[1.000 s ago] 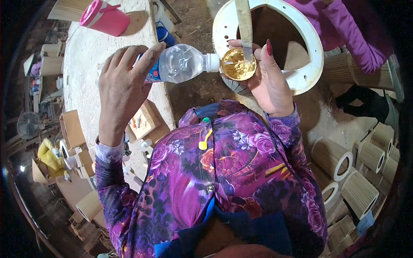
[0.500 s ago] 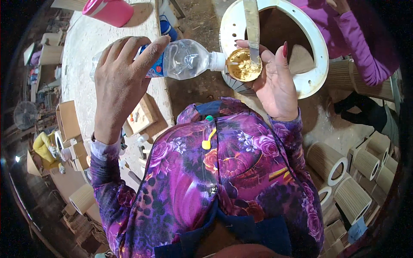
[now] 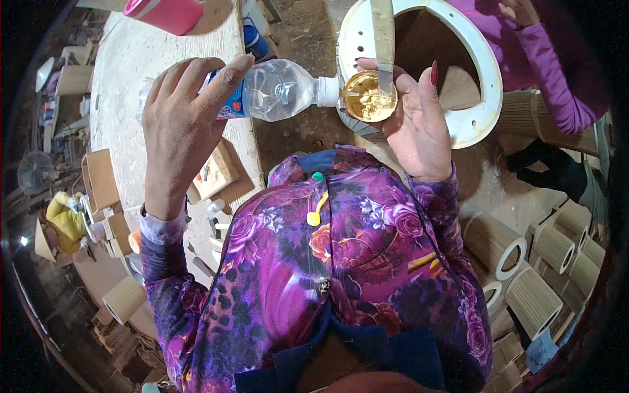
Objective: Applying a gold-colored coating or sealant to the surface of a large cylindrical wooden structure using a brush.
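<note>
My left hand is wrapped round a clear plastic bottle with a blue label, held on its side. Its white cap points right at the rim of a small round bowl. A thin pale streak crosses from the cap side into the bowl. Yellow powder or paste lies inside. My right hand closes round the bowl from the right, thumb raised. A flat-bladed scraper stands with its lower end in the bowl; I cannot tell whether my fingers grip it too.
Beyond the bowl stands a white ring-topped drum with a dark opening. On the left, a worn white table bears a pink container. A co-worker's purple sleeve is at far right. Several ribbed cylinders lie lower right.
The bottle has shifted slightly left with my left hand. The bowl stays nearly in place in my right hand. A person in yellow at far left has changed posture.
</note>
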Demonstrator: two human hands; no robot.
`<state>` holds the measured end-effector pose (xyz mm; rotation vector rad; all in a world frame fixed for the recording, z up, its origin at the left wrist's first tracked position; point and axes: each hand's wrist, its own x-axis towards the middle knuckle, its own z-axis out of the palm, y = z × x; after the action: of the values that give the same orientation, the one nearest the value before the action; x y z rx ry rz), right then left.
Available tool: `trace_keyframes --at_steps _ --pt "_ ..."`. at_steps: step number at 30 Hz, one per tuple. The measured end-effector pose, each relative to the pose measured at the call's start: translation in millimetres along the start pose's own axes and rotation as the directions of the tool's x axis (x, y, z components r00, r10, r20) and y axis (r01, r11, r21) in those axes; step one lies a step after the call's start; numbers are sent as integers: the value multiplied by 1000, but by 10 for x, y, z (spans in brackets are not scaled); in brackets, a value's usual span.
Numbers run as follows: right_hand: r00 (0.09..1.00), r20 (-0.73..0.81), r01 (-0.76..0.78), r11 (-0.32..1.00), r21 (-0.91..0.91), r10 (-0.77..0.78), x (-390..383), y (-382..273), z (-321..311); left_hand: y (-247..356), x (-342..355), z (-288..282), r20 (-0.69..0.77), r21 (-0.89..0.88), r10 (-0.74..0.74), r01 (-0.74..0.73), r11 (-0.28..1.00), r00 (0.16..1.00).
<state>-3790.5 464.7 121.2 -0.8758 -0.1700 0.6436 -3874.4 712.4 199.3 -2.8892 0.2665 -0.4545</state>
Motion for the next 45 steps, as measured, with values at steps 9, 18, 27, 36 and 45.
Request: trace_keyframes --at_steps 9,18,27,36,45 --pt "997 80 -13 999 -38 16 18 -17 -18 -12 -42 64 31 -48 -38 40 998 999" --pt "996 70 -54 998 24 52 46 32 -34 -16 -158 308 40 -246 -96 103 964 995" --pt "994 36 -93 984 -153 100 61 -22 14 9 -317 483 57 -564 -236 227 794 970" --pt "991 40 -114 967 -230 126 124 -15 36 -13 -563 662 81 -685 -316 283 671 945" --pt "983 114 -163 975 151 147 158 113 -39 -196 -711 968 285 -847 -520 465 256 805"
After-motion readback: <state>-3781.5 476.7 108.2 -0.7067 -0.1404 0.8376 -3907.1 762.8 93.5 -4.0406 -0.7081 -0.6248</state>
